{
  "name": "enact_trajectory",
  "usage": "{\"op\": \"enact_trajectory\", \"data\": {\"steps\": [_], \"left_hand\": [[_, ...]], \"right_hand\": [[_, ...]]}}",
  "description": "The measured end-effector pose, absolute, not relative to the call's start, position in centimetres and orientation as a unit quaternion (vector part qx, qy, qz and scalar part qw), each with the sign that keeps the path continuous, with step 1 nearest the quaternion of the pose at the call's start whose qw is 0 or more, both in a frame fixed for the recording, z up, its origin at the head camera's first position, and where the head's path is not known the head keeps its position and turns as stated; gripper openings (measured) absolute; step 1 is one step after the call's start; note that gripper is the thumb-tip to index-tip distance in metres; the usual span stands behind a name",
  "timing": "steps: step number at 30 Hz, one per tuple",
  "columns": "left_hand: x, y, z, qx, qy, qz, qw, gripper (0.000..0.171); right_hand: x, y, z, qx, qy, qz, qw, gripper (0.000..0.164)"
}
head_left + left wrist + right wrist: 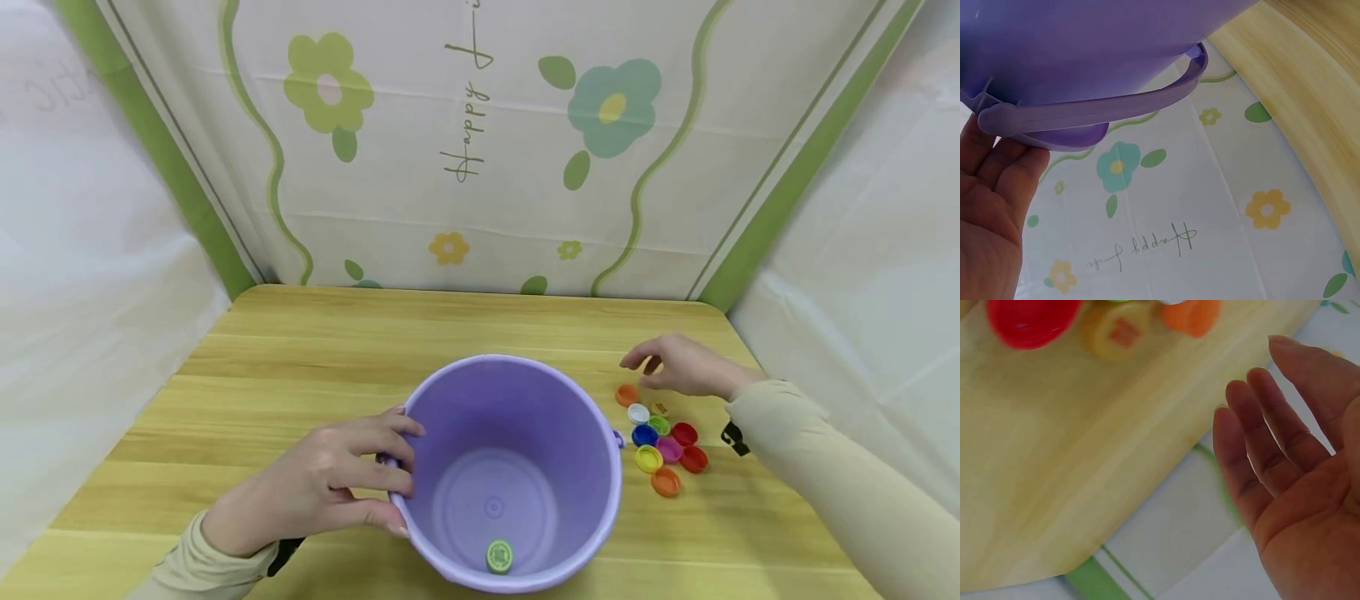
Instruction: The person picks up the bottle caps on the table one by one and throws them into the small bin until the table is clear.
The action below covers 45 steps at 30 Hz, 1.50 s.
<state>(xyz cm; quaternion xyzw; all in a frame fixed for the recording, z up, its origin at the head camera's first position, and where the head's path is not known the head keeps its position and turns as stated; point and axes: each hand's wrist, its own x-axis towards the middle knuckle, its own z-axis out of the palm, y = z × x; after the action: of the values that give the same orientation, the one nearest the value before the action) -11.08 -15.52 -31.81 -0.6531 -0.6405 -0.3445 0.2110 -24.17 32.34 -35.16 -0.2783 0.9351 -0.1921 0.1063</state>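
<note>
A purple bucket (502, 408) stands at the near middle of the table, its mouth facing the head camera. My left hand (330, 471) grips its left rim, fingers over the edge and thumb at the outside. On the bucket's floor lies a light green bottle cap (499, 556). My right hand (686, 364) hovers beyond a cluster of caps, fingers loosely bent and holding nothing. Closest to it are an orange cap (626, 395) and a printed yellow-orange cap (659, 409). The right wrist view shows the bare palm beside a red cap (1034, 319). The bucket's handle (1097, 111) hangs across its outside.
More caps lie right of the bucket: white (638, 414), blue (644, 435), yellow (648, 458), pink (670, 450), green, red and orange ones. The wooden table (300, 333) ends at a flowered cloth (405, 200) behind, with pale curtains at both sides.
</note>
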Motion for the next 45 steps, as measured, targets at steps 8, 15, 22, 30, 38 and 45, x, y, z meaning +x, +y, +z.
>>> {"op": "enact_trajectory", "data": {"steps": [8,15,22,30,38,45], "left_hand": [[-11.1,-15.4,-31.8,-0.656,-0.635,-0.346,0.214,0.022],[-11.0,-15.4,-31.6,-0.657,-0.635,-0.347,0.213,0.022],[-10.9,-15.3,-31.5,-0.655,-0.635,-0.351,0.211,0.021],[-10.9,-15.3,-31.6,-0.656,-0.635,-0.350,0.212,0.021],[-10.9,-15.3,-31.7,-0.653,-0.639,-0.348,0.209,0.021],[-10.9,-15.3,-31.7,-0.652,-0.639,-0.350,0.208,0.022]], "right_hand": [[-25.0,33.9,-37.7,-0.252,0.930,-0.219,0.153,0.039],[-25.7,33.9,-39.1,-0.250,0.922,-0.231,0.183,0.038],[-26.0,33.7,-39.5,-0.251,0.915,-0.242,0.201,0.037],[-26.2,33.4,-39.6,-0.228,0.921,-0.240,0.203,0.035],[-26.2,33.3,-39.4,-0.222,0.935,-0.224,0.159,0.029],[-26.4,33.9,-38.0,-0.231,0.944,-0.218,0.092,0.036]]}}
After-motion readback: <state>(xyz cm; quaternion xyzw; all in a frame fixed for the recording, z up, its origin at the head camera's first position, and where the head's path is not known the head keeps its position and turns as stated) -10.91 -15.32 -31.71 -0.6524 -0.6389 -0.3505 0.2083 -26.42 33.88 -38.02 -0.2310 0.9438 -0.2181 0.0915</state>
